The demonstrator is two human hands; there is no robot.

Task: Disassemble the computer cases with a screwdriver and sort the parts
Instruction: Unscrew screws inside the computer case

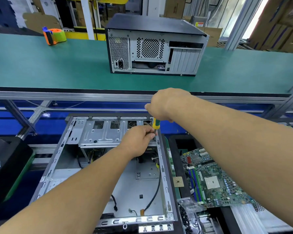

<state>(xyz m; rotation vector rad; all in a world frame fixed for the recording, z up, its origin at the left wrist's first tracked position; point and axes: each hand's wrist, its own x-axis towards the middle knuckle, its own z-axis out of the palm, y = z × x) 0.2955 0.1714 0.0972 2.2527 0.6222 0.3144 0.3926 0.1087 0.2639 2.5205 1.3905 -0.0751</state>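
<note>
Near the front edge, one open case (107,168) lies on its side, and a second, closed case (155,46) stands on the green table (41,65) beyond. One screwdriver (156,126) with a yellow-green handle points down at the open case's far right corner. Right hand (166,105), wrist bent down, has its grip clenched on the handle; left hand (139,141) pinches the shaft low. One motherboard (213,179) lies to the right. One tape dispenser (53,36) sits far left. No writing is legible.
</note>
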